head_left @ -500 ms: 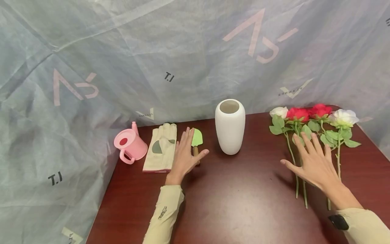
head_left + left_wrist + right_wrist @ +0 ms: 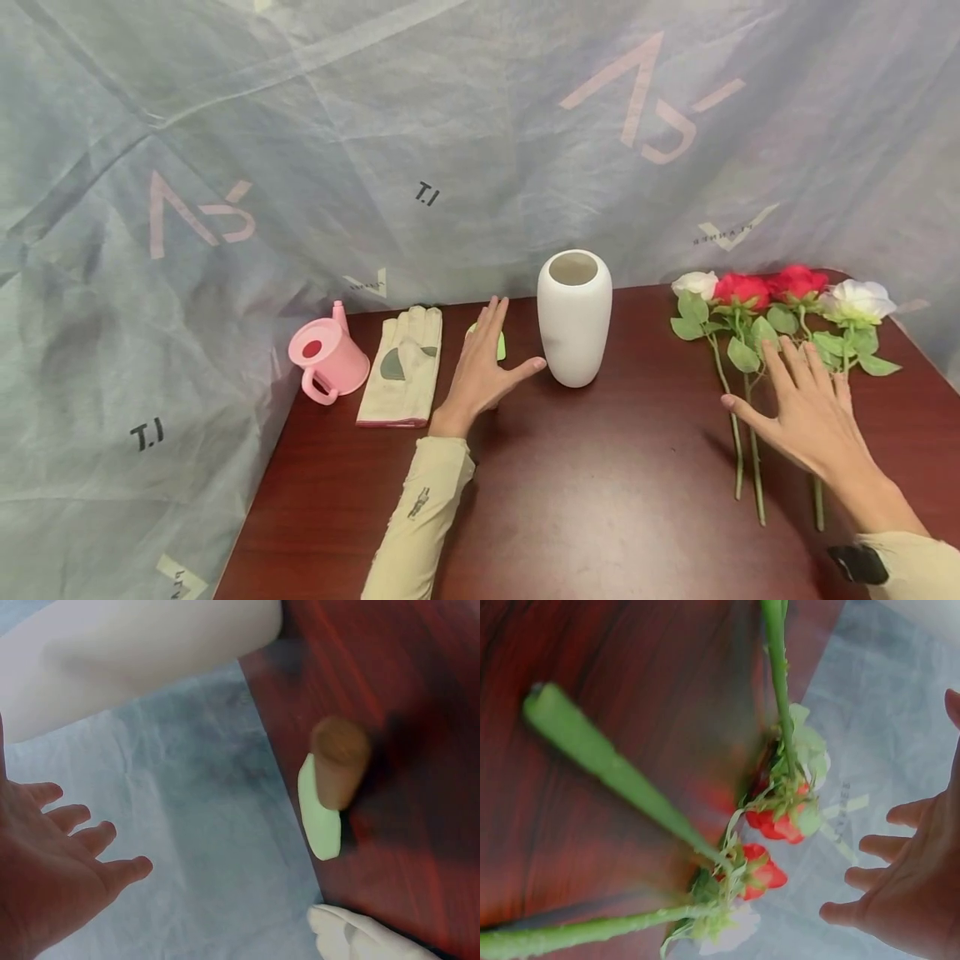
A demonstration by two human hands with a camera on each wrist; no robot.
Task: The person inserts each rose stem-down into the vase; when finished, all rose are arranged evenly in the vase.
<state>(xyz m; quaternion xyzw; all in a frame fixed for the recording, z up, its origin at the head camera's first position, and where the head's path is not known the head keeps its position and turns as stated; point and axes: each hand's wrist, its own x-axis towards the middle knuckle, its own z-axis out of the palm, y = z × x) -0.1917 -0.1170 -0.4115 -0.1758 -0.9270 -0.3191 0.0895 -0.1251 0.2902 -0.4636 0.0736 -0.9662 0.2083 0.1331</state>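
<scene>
My left hand (image 2: 480,375), fingers straight and thumb spread, hovers just left of the white vase (image 2: 576,325) and holds nothing. Behind it, mostly hidden in the head view, is a small trowel with a green blade (image 2: 502,346); the left wrist view shows its brown handle (image 2: 341,761). My right hand (image 2: 813,417) is spread above several artificial roses, holding none of them. Among these are a white rose (image 2: 696,285), a red rose (image 2: 741,292), another red rose (image 2: 798,283) and a larger white rose (image 2: 857,302), with green stems (image 2: 622,776) pointing towards me.
On the left of the dark red wooden table (image 2: 600,517) stands a pink watering can (image 2: 330,358). Beside it lie cream work gloves (image 2: 401,367) with green patches. A grey printed cloth (image 2: 450,125) hangs behind the table's back edge.
My left hand has shifted right, closer to the vase, covering more of the trowel. The right hand has also moved a little to the right over the roses. The head view has tilted slightly.
</scene>
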